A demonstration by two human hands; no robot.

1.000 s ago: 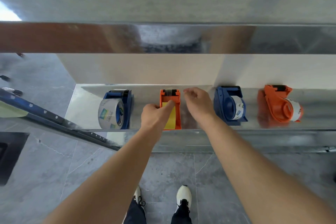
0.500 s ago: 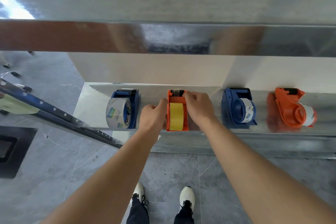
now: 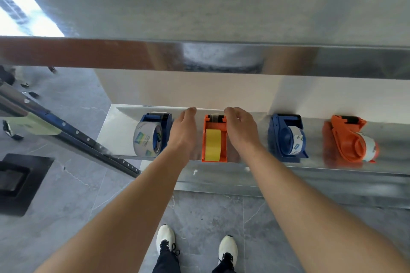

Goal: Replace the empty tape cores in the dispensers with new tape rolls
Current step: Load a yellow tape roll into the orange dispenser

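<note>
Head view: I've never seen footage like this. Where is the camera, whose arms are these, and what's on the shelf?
There is no machine here. A person wears a camera on the head, looking down past both bare arms to their shoes. On the metal shelf stand four tape dispensers: a blue dispenser with a clear roll, an orange dispenser with a yellow roll, then a second blue dispenser and a second orange dispenser, both holding rolls. The left hand, fingers relaxed, is beside the first orange dispenser. The right hand curls its fingers onto that dispenser's far end.
</note>
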